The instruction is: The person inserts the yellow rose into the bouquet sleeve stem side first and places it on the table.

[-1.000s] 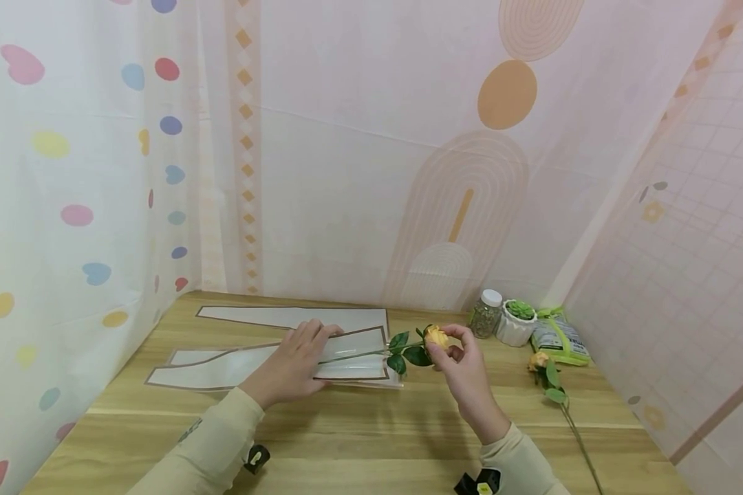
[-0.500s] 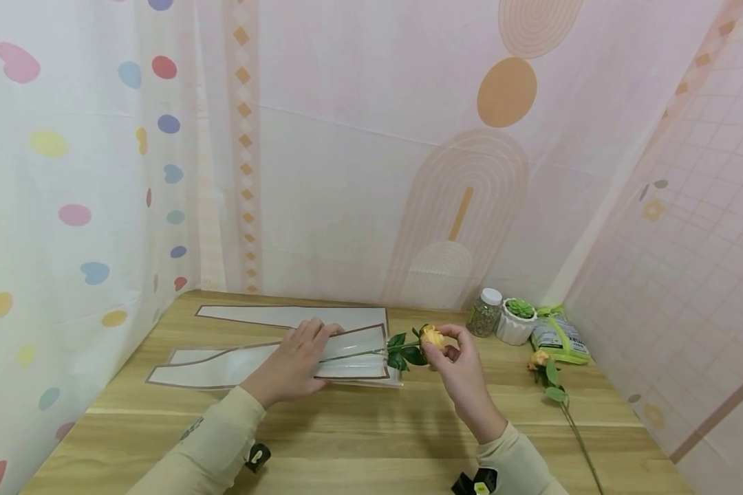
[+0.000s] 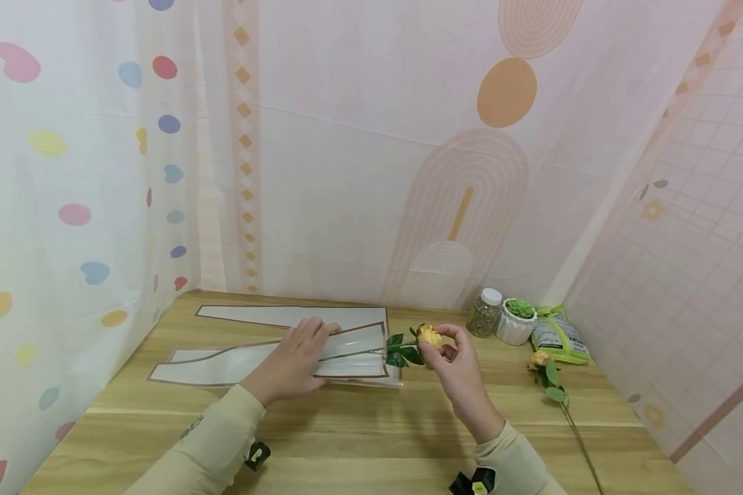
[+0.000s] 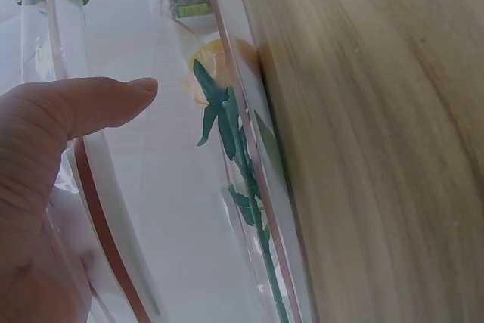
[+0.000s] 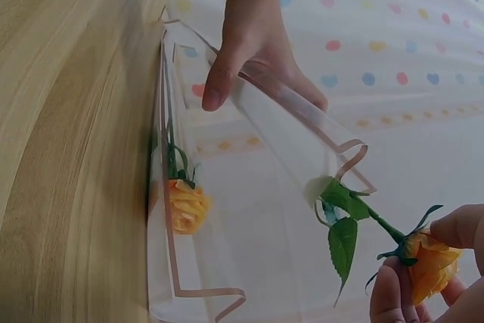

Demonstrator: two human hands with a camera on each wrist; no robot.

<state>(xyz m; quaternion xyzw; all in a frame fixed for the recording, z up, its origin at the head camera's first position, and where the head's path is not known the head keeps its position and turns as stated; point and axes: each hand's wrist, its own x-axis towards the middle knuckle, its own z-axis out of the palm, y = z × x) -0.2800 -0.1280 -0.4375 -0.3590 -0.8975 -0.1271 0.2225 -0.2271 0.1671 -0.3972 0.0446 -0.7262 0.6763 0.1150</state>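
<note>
My left hand [image 3: 294,361] grips a clear flower sleeve [image 3: 356,339] with a brown border. In the left wrist view its thumb [image 4: 106,104] lies across the sleeve. A yellow artificial rose [image 3: 431,336] points its stem leftward into the sleeve mouth, with green leaves [image 5: 344,243] right at the opening. The fingertips of my right hand [image 3: 464,378] pinch the bloom. Close to the table, a second yellow rose [image 5: 187,206] shows through clear film in the right wrist view. Part of another sleeve [image 3: 394,377] sticks out beneath the gripped one.
Another bordered sleeve [image 3: 334,315] lies along the back of the wooden table [image 3: 347,440]. At the back right stand a white-lidded jar [image 3: 486,316], a potted succulent [image 3: 517,322] and a green-and-grey packet [image 3: 560,338]. A loose rose [image 3: 556,385] lies on the right.
My right hand and the rose have shifted slightly left, bringing the leaves closer to the sleeve mouth. The left hand stays nearly still on the sleeve.
</note>
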